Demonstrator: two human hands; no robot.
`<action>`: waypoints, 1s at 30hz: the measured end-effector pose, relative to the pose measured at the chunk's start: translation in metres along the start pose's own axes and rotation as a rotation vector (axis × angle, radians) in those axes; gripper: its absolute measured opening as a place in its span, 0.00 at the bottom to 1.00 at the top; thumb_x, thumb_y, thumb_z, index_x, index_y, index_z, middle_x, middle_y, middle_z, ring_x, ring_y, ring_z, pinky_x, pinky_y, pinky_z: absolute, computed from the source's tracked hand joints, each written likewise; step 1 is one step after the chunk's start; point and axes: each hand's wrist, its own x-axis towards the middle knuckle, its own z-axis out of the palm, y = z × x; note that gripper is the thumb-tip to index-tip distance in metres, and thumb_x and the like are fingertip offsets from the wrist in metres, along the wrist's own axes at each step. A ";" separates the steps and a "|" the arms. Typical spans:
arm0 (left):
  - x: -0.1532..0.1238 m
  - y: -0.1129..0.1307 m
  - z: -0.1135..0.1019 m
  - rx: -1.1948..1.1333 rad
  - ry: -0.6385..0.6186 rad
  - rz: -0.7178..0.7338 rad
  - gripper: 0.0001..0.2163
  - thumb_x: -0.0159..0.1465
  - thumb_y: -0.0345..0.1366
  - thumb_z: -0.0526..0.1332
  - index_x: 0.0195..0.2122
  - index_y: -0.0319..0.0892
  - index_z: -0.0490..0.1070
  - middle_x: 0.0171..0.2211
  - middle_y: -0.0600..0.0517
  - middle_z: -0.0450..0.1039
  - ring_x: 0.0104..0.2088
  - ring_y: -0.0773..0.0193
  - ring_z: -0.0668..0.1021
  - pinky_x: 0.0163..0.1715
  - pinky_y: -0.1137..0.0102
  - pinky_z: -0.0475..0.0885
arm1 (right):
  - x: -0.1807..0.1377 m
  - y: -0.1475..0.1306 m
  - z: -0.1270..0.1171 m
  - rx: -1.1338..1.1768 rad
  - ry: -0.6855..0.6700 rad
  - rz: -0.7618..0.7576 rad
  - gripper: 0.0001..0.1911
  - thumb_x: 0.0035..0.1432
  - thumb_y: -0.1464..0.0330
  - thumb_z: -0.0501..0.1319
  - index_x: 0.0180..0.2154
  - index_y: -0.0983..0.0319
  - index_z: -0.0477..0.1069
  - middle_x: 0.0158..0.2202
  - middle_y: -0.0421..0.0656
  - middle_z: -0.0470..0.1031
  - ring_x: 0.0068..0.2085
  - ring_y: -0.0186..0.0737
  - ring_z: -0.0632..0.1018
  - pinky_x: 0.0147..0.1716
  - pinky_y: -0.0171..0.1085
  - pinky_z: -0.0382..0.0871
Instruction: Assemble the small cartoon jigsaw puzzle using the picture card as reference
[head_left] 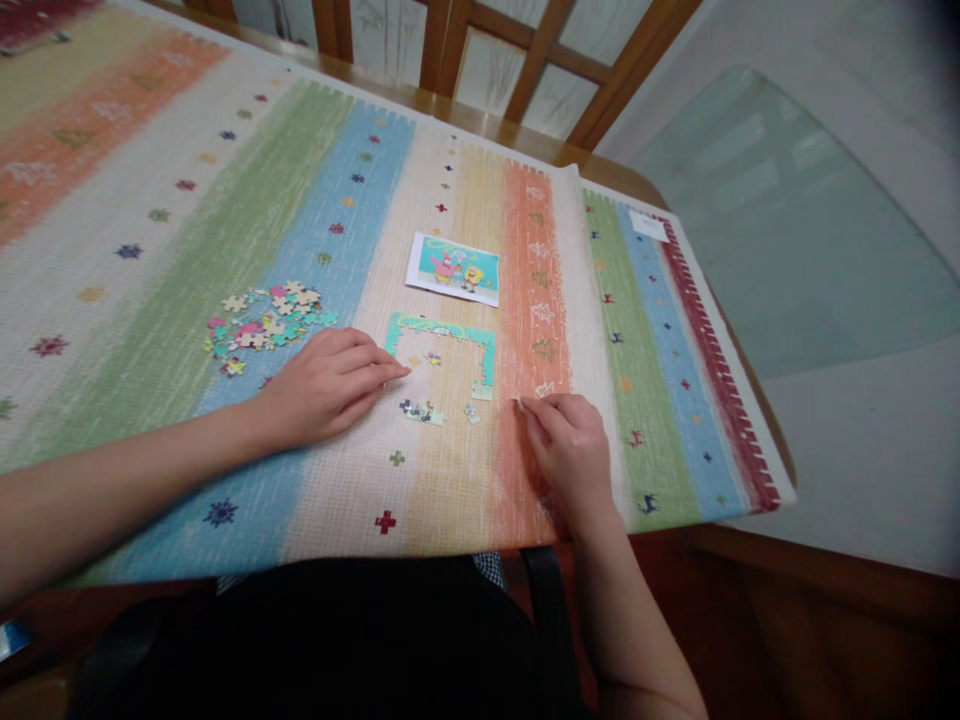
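A partly assembled jigsaw puzzle border (487, 350), mostly teal, lies on the striped tablecloth. My left hand (334, 385) rests at its left side, fingers stretched out and covering part of that edge. To the right of the border, my right hand (571, 435) is closed in a pinch; a small pale bit, seemingly a puzzle piece (517, 402), shows at the fingertips. Inside the border lies a small loose group of pieces (433, 358). Below are a joined strip of pieces (424, 411) and a separate pale piece (471, 412).
A heap of loose puzzle pieces (262, 325) lies left of my left hand. Beyond the border is a reference picture card (459, 270) with cartoon figures. A white paper slip (649, 226) lies near the table's far right corner. The tablecloth (345, 510) hangs over the near edge.
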 end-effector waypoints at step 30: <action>0.012 0.023 0.023 0.043 -0.103 0.022 0.09 0.72 0.41 0.59 0.46 0.43 0.75 0.47 0.48 0.76 0.50 0.53 0.72 0.52 0.60 0.64 | 0.038 -0.016 0.005 0.462 -0.375 0.069 0.04 0.60 0.70 0.68 0.39 0.59 0.77 0.36 0.44 0.74 0.39 0.43 0.76 0.39 0.42 0.71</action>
